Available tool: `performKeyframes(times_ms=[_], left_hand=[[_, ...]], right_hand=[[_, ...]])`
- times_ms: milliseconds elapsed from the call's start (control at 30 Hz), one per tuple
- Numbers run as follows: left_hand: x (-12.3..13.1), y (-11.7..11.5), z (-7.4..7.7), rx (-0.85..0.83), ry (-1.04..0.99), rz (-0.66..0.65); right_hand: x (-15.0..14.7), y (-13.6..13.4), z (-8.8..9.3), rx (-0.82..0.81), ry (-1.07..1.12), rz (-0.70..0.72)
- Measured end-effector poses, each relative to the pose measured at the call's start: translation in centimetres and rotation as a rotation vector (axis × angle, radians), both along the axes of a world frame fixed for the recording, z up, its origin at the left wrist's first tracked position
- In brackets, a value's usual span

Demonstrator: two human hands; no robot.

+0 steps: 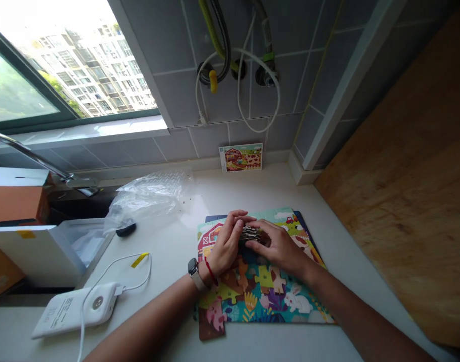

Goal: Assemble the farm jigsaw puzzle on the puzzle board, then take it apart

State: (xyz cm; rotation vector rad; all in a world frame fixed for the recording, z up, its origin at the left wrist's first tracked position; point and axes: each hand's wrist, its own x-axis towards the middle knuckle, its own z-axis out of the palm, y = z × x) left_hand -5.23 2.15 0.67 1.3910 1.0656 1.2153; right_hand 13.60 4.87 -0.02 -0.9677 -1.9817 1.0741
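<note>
Left hand (225,242) and right hand (278,246) pinched a stack of thin pieces (250,234) from both ends; judged light, stiff, slip-prone; best held by its edges.

White ctr (169,261) w/ puzzle (260,301), pwr bank (77,309)

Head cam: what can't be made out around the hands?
- Head view: stack of thin pieces between the left hand and right hand. The fingers hide most of it, so its count and exact kind are unclear.
- Head view: jigsaw puzzle. The hands hide part of its picture.
- Head view: orange box. Cut off by the left edge.
- Head view: dark object. Too small to identify.
</note>
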Motion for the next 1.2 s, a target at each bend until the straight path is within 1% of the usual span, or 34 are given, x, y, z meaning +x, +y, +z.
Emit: performKeyframes(times_ms=[133, 267, 433, 600, 700, 833, 900, 967, 1100, 1200], left_hand=[[-0.3, -0.1, 0.4, -0.048, -0.097, -0.076], [-0.6, -0.1, -0.1, -0.092, -0.283, -0.19], [-0.7, 0.1, -0.6, -0.073, -0.248, -0.143], [-0.7, 0.1, -0.4, -0.084, -0.355, -0.208], [-0.7, 0.1, -0.3, -0.051, -0.272, -0.181], [-0.4, 0.3, -0.7, 0.066, -0.105, -0.109], [-0.3, 0.3, -0.9, 0.116, -0.05, -0.065], [-0.2, 0.2, -0.8, 0.123, -0.045, -0.045], [-0.5, 0.1, -0.1, 0.08, -0.086, -0.054], [-0.6, 0.2, -0.2, 0.085, -0.067, -0.047]], right_hand=[[0.0, 0.1, -0.4, -0.014, 0.012, -0.003], [0.0, 0.2, -0.5, -0.018, -0.005, 0.001], [0.1, 0.1, -0.3, -0.01, -0.051, -0.021], [0.1, 0.0, -0.3, -0.047, -0.062, -0.022], [0.0, 0.0, -0.1, -0.064, -0.096, -0.009], [0.0, 0.0, 0.1, 0.008, -0.157, -0.003], [0.0, 0.0, 0.0, 0.011, -0.17, -0.009], [0.0, 0.0, -0.2, -0.007, -0.175, -0.015], [0.2, 0.0, -0.5, -0.043, -0.161, -0.022], [0.3, 0.0, -0.5, -0.058, -0.122, -0.019]])
